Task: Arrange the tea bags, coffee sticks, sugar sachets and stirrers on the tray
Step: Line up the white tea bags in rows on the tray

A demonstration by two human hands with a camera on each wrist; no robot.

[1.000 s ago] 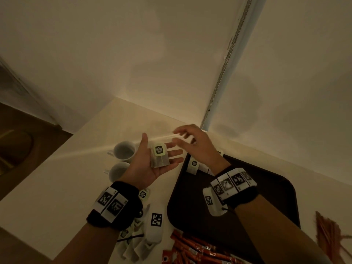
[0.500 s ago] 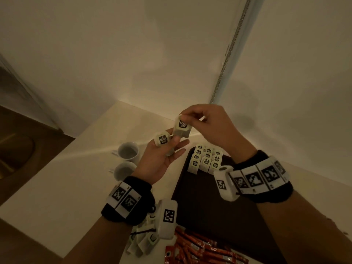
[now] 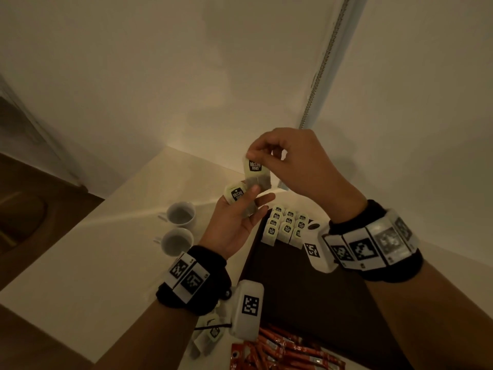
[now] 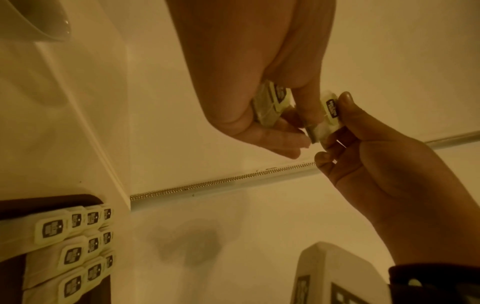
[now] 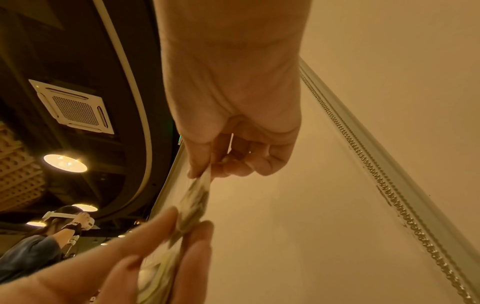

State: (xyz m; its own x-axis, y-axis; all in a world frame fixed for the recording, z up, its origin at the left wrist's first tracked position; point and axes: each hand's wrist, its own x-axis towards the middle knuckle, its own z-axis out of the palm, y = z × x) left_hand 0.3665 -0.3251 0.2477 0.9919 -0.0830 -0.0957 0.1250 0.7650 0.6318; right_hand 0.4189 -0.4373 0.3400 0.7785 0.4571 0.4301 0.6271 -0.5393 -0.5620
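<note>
Both hands are raised above the far left corner of the dark tray [image 3: 306, 295], close together and each occupied with a tea bag. The right hand [image 3: 298, 166] pinches the top of one tea bag [image 3: 255, 170] between thumb and forefinger, the other fingers curled in behind, so that the bag hangs downward with its dark printed label facing the head camera. The left hand [image 3: 234, 222] lies palm up just beneath it, its thumb pressing a second tea bag [image 3: 236, 193] against the fingers; the hanging bag's lower edge touches or overlaps the one in the palm (the left wrist view shows the two bags side by side between the fingertips). On the tray's far left corner a block of tea bags [image 3: 286, 227] lies in three neat overlapping rows, labels up. More loose tea bags [image 3: 208, 335] lie on the pale table [image 3: 80, 263] below the left wrist, partly hidden by the wrist camera. Red coffee sticks [image 3: 280, 351] are heaped at the near edge, just beside the tray. Two white cups [image 3: 178, 228] stand on the table left of the tray, one behind the other.
</note>
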